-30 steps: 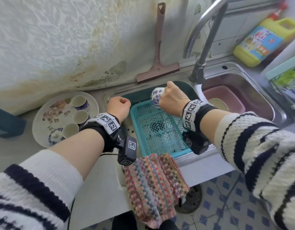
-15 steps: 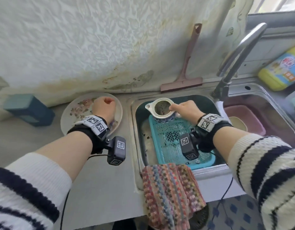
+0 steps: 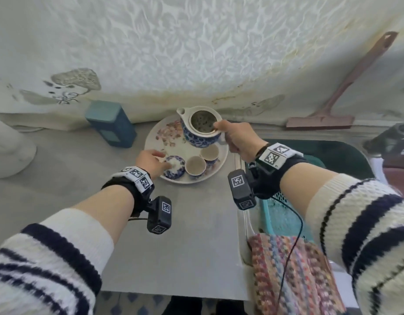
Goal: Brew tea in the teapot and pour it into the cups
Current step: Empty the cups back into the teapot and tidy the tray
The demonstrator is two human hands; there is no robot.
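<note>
A blue-and-white teapot [image 3: 196, 138] without its lid hangs upright just above the back of a flowered plate [image 3: 222, 163], wet tea leaves showing inside. My right hand [image 3: 239, 137] grips it by the handle, spout pointing left. The teapot lid [image 3: 175, 170] lies at the plate's front left, and my left hand [image 3: 151, 161] has its fingertips closed on the lid's knob. Two small empty cups [image 3: 195, 165] [image 3: 209, 153] stand on the plate beside the lid, partly under the teapot.
A blue tin [image 3: 111, 123] stands left of the plate by the wall. A white rounded object [image 3: 7, 151] sits far left. The sink with a teal basket [image 3: 285, 214] is on the right, a knitted cloth [image 3: 294, 273] over its front edge. A squeegee [image 3: 321, 121] leans on the wall.
My right hand has carried the teapot from over the sink basket leftward to above the plate. My left hand has come down onto the lid.
</note>
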